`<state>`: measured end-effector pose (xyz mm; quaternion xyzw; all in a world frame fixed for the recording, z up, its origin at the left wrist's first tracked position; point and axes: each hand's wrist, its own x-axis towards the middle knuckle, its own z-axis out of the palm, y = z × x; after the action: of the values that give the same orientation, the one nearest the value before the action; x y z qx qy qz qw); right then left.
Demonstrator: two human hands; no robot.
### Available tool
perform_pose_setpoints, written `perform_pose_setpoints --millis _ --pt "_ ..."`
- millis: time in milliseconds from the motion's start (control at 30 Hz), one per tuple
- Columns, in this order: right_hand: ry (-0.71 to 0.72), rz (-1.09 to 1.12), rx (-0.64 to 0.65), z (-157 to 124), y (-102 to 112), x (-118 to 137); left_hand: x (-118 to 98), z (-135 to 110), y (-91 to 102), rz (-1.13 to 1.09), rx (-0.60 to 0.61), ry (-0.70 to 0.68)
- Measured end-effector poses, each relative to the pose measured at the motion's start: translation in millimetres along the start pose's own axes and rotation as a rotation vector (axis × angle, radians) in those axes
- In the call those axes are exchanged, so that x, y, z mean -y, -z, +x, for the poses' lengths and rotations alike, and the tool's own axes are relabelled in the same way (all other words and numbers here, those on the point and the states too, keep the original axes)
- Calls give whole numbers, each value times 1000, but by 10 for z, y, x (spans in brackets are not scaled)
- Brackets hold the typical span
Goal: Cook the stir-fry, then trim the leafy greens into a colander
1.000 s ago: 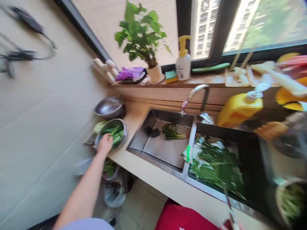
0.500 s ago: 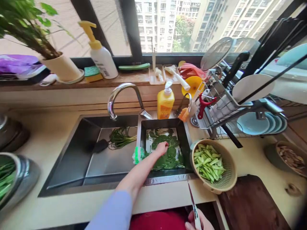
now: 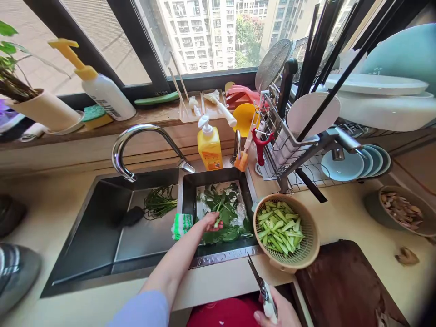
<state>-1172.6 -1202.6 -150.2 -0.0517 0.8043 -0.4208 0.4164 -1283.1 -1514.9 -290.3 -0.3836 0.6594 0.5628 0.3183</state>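
My left hand (image 3: 211, 221) is in the small sink basin, its fingers closed around the stems of some leafy greens (image 3: 223, 206). More broad green leaves lie in water in the same basin, around and below the hand. My right hand (image 3: 281, 311) is low at the counter's front edge, wrapped around the pale handle of a pair of scissors (image 3: 260, 282). Their dark blades point up and left, toward the basin's front rim. To the right of the basin stands a beige colander (image 3: 311, 240) of cut pale-green vegetable pieces (image 3: 279, 227).
The larger basin (image 3: 146, 245) on the left holds a bunch of thin green stems (image 3: 160, 202). A green-and-white scrubber (image 3: 182, 225) sits on the divider. Behind are the faucet (image 3: 150, 129), a yellow soap bottle (image 3: 209, 147) and a dish rack (image 3: 289, 163). A dark cutting board (image 3: 350, 281) lies at right.
My left hand has drawn back toward me and now lifts greens by their stems. The scissors have tilted further left, showing more of the blades. The view has shifted right.
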Motion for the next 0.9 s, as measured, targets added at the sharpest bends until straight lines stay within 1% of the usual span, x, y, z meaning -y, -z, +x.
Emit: perform_pose_setpoints --millis 67,167,233,333,400,467,567,633,700,767,833,900 --pt "49 -37 16 44 33 98 74 -117 28 -121 81 20" --pt "77 -69 23 70 53 131 126 -275 34 -260 162 -26" --pt "83 -86 16 75 56 101 128 -340 37 -307 165 -54" --pt "95 -95 -4 83 52 47 143 -356 41 -289 97 -31" --pt "101 -77 -19 89 41 28 185 -326 14 -218 54 23" --pt "102 -47 -37 88 22 21 246 -283 -62 -110 32 88" --pt "86 -13 -49 70 -12 10 317 -218 -263 102 14 163" --pt "61 -3 -48 50 -27 -7 322 -185 -402 256 19 172" --pt "36 -3 -43 30 -28 -31 288 -165 -495 405 50 145" --pt "16 -8 -41 14 -19 -56 221 -153 -517 551 79 83" --pt "6 -3 -51 3 -8 -78 139 -139 -479 686 70 -25" --pt "1 9 -68 -6 -5 -93 60 -108 -420 783 44 -179"
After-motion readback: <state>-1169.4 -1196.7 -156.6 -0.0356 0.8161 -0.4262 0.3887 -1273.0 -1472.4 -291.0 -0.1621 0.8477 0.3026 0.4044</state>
